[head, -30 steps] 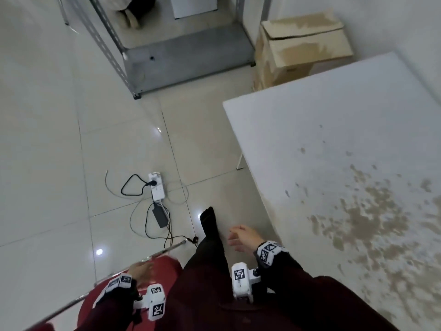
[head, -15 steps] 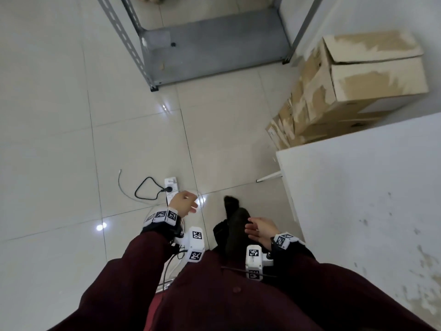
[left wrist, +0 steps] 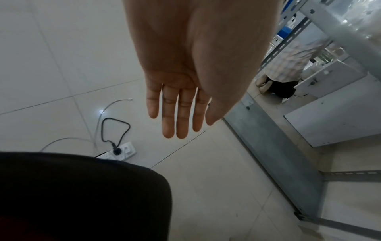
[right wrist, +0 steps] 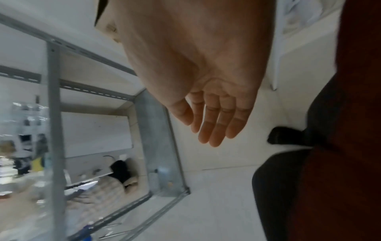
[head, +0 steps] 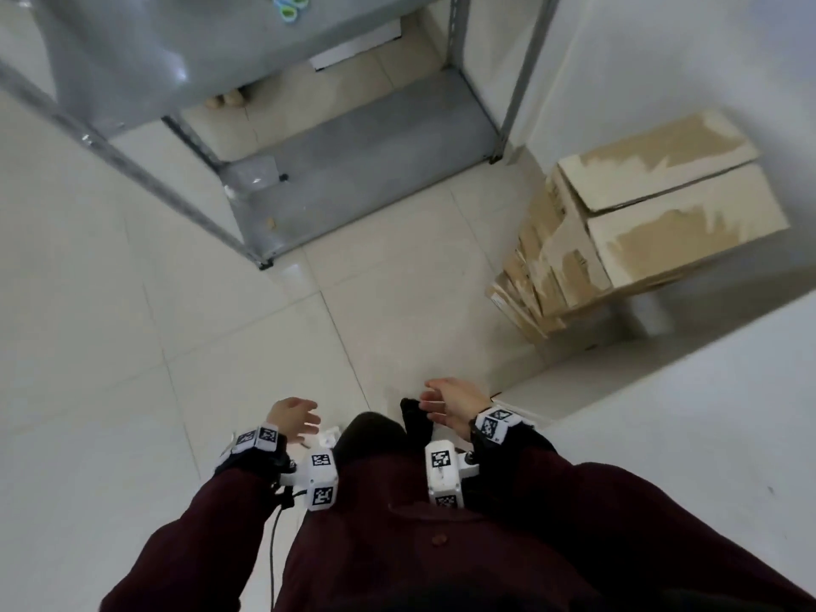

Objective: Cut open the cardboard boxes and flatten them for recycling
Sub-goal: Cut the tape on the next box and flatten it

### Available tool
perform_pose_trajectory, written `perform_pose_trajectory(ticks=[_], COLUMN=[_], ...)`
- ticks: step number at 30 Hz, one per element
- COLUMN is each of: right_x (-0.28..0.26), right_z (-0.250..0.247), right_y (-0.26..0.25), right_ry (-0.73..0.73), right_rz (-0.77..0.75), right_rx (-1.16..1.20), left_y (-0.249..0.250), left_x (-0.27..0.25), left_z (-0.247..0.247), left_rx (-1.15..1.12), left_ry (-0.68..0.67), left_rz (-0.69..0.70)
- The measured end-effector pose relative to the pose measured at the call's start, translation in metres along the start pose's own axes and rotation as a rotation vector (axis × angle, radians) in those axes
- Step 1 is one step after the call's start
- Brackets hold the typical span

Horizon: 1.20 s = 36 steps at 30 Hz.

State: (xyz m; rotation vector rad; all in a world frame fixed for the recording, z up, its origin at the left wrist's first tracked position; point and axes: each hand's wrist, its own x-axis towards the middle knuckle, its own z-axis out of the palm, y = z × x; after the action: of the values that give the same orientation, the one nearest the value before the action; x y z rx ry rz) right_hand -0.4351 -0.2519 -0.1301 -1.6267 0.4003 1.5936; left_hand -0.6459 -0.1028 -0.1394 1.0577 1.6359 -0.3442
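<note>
Cardboard boxes (head: 653, 223) nearer, left hand (head: 291, 417) withdrawn

R hand (right wrist: 206, 73) empty, fingers (right wrist: 214, 130) straight & loose, palm to cam, over tiled floor (right wrist: 216, 195). Metal shelf rack (right wrist: 158, 146) at left, dark trouser leg (right wrist: 288, 187) at right.

The pale tiled floor (head: 132, 346) carries a closed cardboard box (head: 671, 214) resting on a stack of flattened cardboard (head: 525, 298) against the wall, beside the white table (head: 706, 435). A metal shelving rack (head: 362, 170) stands on the tiles. A white power strip (left wrist: 121, 151) with a black plug lies on the floor among loose cables.
</note>
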Motion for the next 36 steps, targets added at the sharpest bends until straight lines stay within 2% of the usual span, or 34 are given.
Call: perform_pose_trajectory(ticks=[4, 6, 10, 15, 19, 22, 27, 30, 33, 36], right_x=[0.007, 0.014, 0.036, 0.042, 0.037, 0.036, 0.052, 0.075, 0.097, 0.063], right_z=[0.017, 0.007, -0.047, -0.131, -0.194, -0.227, -0.252, -0.255, -0.245, -0.221], right_y=[-0.053, -0.08, -0.121, -0.133, -0.14, -0.154, -0.179, -0.178, -0.165, -0.19], right_ry=[-0.156, -0.126, 0.099, 0.405, 0.604, 0.726, 0.781, 0.773, 0.745, 0.762], right_rz=[-0.062, -0.122, -0.162, -0.06, -0.048, -0.098, -0.161, -0.163, -0.189, -0.207], right_rx=[0.075, 0.115, 0.317, 0.608, 0.726, 0.913, 0.967, 0.901, 0.862, 0.755], left_y=[0.076, 0.121, 0.215, 0.334, 0.423, 0.476, 0.517, 0.518, 0.511, 0.509], left_x=[0.02, 0.034, 0.062, 0.077, 0.063, 0.05, 0.01, 0.003, 0.011, 0.014], left_z=[-0.006, 0.003, 0.043, 0.118, 0.199, 0.259, 0.325, 0.344, 0.345, 0.344], left_rx=[0.095, 0.17, 0.351, 0.628, 0.788, 0.864, 0.913, 0.921, 1.013, 1.056], left_ry=[-0.02, -0.048, -0.131, -0.278, -0.358, -0.343, -0.424, -0.518, -0.51, -0.445], left_rz=[0.009, 0.036, 0.116, 0.215, 0.415, 0.619, 0.82, 0.8, 0.724, 0.757])
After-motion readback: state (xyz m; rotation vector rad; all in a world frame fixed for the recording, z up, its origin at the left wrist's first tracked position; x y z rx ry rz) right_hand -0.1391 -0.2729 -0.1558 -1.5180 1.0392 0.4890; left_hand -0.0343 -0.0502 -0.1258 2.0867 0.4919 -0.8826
